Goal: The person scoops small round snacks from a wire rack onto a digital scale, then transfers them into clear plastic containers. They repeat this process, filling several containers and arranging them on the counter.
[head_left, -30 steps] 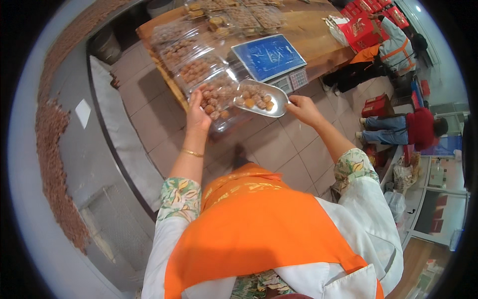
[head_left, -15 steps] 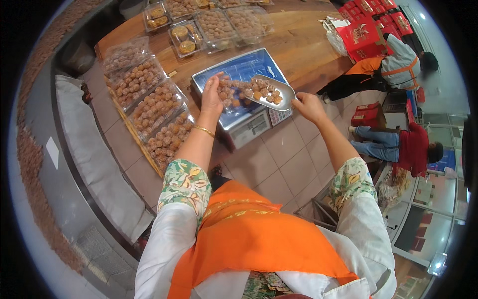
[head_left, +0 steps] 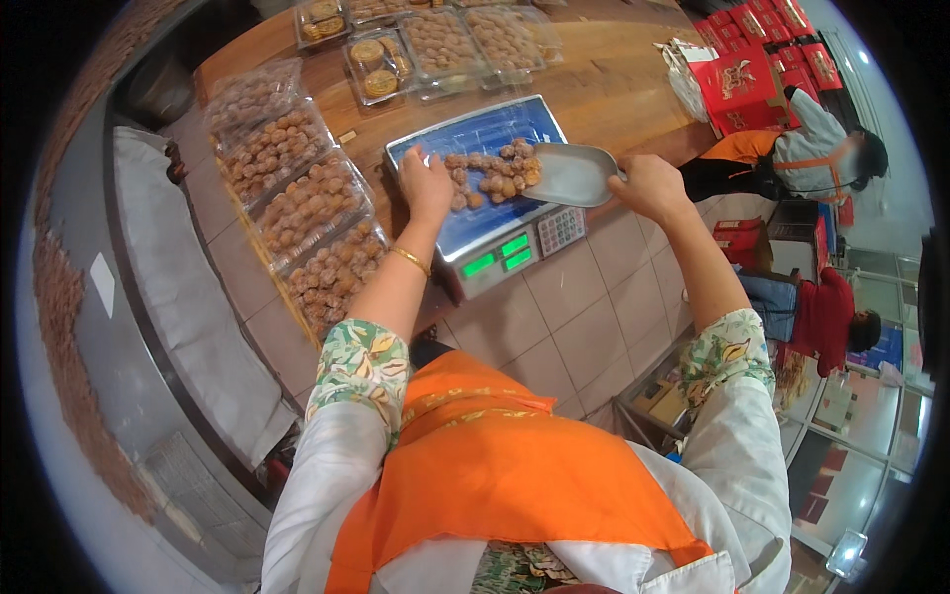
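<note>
Both hands work over the weighing scale (head_left: 485,188). Left hand (head_left: 427,184) lies flat and open on the blue pan, fingers spread beside a heap of small brown pastries (head_left: 492,170), gripping nothing. Right hand (head_left: 648,184) is closed around the handle of a metal scoop (head_left: 572,174), whose mouth touches the heap — the scoop looks emptied. The heap sits near the pan's far edge, so a careless sweep could roll pieces off onto the wooden surface (head_left: 614,89); the palm's weight would likely skew the green reading. To the left lie clear bags of pastries (head_left: 297,208); beyond, plastic trays (head_left: 435,40) and red boxes (head_left: 742,84).
</note>
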Motion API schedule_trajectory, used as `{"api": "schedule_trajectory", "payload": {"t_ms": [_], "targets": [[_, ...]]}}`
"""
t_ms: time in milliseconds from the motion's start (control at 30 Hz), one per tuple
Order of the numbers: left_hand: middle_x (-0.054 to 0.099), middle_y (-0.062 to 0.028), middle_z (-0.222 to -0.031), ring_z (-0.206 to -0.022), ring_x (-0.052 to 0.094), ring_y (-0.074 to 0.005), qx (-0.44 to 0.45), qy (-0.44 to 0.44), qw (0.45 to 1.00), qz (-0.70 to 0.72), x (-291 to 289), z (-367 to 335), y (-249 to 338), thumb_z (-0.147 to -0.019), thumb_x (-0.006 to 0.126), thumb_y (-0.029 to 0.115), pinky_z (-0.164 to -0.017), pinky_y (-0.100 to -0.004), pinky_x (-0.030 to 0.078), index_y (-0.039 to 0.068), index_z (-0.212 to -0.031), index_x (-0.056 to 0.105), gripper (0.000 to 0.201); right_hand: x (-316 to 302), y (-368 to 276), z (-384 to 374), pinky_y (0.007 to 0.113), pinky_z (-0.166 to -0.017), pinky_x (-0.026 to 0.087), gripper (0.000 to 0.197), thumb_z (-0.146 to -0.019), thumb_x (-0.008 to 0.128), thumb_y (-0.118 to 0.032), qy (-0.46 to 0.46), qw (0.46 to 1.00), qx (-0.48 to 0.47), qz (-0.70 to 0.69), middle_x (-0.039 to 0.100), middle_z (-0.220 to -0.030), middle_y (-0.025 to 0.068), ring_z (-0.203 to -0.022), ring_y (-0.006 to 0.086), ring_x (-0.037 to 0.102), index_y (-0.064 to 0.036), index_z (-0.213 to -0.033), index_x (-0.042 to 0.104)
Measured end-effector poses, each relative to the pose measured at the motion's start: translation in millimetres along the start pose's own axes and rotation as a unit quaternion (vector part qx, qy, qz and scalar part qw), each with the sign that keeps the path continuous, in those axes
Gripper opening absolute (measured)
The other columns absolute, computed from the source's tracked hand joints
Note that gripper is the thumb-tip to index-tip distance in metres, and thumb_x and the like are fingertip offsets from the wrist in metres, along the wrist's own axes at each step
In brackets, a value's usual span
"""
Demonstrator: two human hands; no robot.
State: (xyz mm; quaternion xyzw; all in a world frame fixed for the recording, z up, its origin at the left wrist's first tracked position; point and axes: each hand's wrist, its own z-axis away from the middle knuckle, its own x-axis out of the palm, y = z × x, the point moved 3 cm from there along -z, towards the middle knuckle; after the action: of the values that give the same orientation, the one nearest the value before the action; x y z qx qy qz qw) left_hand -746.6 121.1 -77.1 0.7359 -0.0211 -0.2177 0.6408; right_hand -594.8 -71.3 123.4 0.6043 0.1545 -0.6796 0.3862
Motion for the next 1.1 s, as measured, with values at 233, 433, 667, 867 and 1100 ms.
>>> {"api": "schedule_trajectory", "payload": {"t_ms": [233, 433, 667, 867, 1100], "targets": [[0.045, -0.0210, -0.105, -0.099, 0.044, -0.0364, 0.030, 0.042, 0.999, -0.009, -12.7, 21.2, 1.4, -0.074, 0.054, 0.003, -0.090, -0.0393, 0.034, -0.006, -0.114, 0.042, 0.043, -29.4, -11.9, 5.4, 0.039, -0.071, 0.048, 0.029, -0.068, 0.055, -0.028, 0.024, 0.997, 0.030, 0.068, 0.063, -0.082, 0.0154, -0.080, 0.0300, 0.061, -0.0048, -0.084, 0.065], [0.044, -0.0157, -0.104, -0.093, 0.047, -0.0278, 0.048, -0.019, 0.996, 0.066, -52.9, 68.2, 33.7, -0.074, 0.053, 0.001, -0.084, -0.0360, 0.038, -0.003, -0.114, 0.043, 0.041, -26.9, -22.7, 2.1, 0.039, -0.069, 0.049, 0.027, -0.069, 0.054, -0.026, 0.051, 0.997, 0.000, 0.061, 0.064, -0.083, 0.0146, -0.081, 0.0301, 0.061, -0.0059, -0.081, 0.066], [0.045, -0.0145, -0.106, -0.079, 0.052, -0.0184, 0.083, 0.025, 0.996, -0.027, -212.1, 179.6, 5.9, -0.076, 0.049, -0.004, -0.068, -0.0271, 0.044, 0.000, -0.112, 0.045, 0.036, -26.3, -42.5, 43.9, 0.040, -0.062, 0.048, 0.038, -0.079, 0.052, -0.035, 0.152, 0.986, -0.037, -0.054, 0.063, -0.078, 0.0140, -0.076, 0.0288, 0.061, -0.0042, -0.099, 0.060], [0.043, -0.0186, -0.114, -0.104, 0.044, -0.0335, -0.040, 0.204, 0.951, -0.231, -410.3, 298.7, -18.3, -0.073, 0.053, -0.001, -0.092, -0.0391, 0.035, 0.000, -0.115, 0.042, 0.043, 86.5, -135.8, 99.8, 0.019, -0.039, 0.025, 0.022, -0.087, 0.049, -0.026, -0.058, 0.756, -0.118, -0.641, 0.035, -0.054, -0.0071, -0.044, 0.0042, 0.031, -0.0114, -0.071, 0.049], [0.036, -0.0269, -0.125, -0.117, 0.034, -0.0392, -0.327, 0.509, 0.635, -0.480, -577.2, 431.8, -55.1, -0.074, 0.059, 0.010, -0.099, -0.0438, 0.026, -0.006, -0.121, 0.037, 0.054, 59.9, -357.6, 173.2, 0.020, -0.043, 0.022, 0.023, -0.091, 0.044, -0.025, -0.317, 0.698, -0.265, -0.585, 0.034, -0.059, -0.0070, -0.050, 0.0040, 0.029, -0.0085, -0.077, 0.049]]}}
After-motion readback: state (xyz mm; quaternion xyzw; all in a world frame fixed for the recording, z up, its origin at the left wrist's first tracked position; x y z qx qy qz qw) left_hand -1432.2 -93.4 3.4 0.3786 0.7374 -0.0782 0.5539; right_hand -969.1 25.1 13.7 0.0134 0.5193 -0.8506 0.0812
